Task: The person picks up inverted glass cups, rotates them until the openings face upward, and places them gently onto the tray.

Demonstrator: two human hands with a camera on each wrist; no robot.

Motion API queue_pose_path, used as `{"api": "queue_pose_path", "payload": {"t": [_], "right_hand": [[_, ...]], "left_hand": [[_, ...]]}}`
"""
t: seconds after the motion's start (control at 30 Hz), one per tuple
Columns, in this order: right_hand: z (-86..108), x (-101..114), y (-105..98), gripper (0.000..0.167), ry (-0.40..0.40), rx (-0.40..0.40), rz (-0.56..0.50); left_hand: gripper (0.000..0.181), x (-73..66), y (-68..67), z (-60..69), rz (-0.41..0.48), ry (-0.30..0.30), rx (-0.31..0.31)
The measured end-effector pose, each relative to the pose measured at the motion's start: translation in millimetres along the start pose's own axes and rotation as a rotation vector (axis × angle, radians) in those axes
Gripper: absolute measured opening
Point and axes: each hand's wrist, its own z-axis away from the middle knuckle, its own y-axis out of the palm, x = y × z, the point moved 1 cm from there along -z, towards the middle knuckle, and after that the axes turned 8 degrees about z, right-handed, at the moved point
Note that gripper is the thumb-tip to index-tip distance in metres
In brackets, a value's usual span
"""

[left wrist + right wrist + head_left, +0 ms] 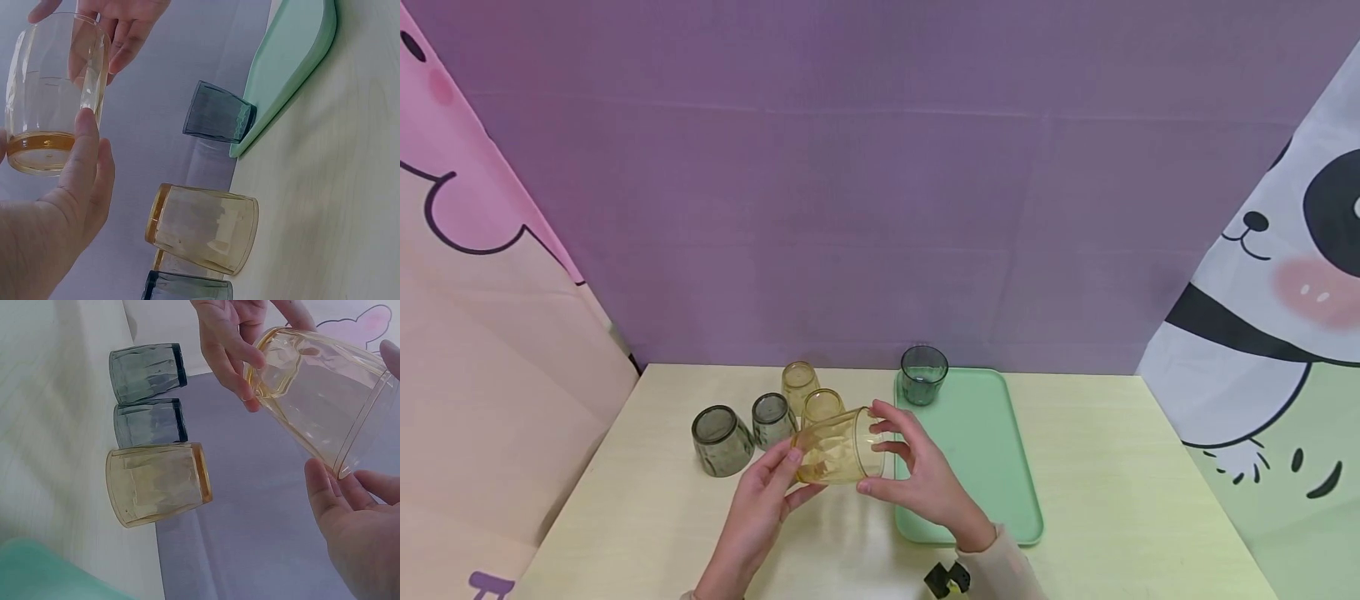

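A large yellow glass [835,448] is held on its side above the table between both hands. My left hand [758,500] grips its base end, at the left. At the rim end, my right hand [925,475] holds it with thumb and fingers spread around the rim. In the left wrist view the same glass [53,94] has its thick amber base near the left hand's fingers [87,150]. The right wrist view shows the glass [319,394] tilted, the right hand [356,525] at its rim and the left hand [231,344] at its base.
Two yellow glasses [800,385] and two grey glasses [722,442] stand upside down behind and left of the hands. A dark green glass [923,375] stands upright at the back left corner of the green tray [985,467]. A small black object [947,578] lies near the front edge.
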Motion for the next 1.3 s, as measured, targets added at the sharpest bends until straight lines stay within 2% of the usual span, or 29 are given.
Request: {"api": "queue_pose_path", "payload": {"t": [0.37,0.73,0.9,1.1,1.3], "right_hand": [[0.8,2.2,-1.6,0.082,0.030,-0.002,0.040],[0.6,0.2,-1.9,0.079,-0.035,-0.043,0.043],[0.7,-0.6,-2.1,0.079,-0.041,-0.055,0.046],[1.3,0.7,-3.0,0.079,-0.046,-0.059,0.060],[2.4,4.8,-6.3,0.080,-0.017,-0.082,0.113]], "left_hand": [[0.048,-0.6,1.8,-0.4,-0.004,-0.031,-0.008],[0.047,-2.0,3.0,-0.5,-0.024,-0.027,0.021],[0.047,-3.1,4.1,-0.3,-0.027,-0.030,0.020],[0.044,-4.7,5.0,1.3,-0.061,-0.003,0.017],[0.043,-7.6,1.9,0.2,-0.153,0.039,-0.018]]}}
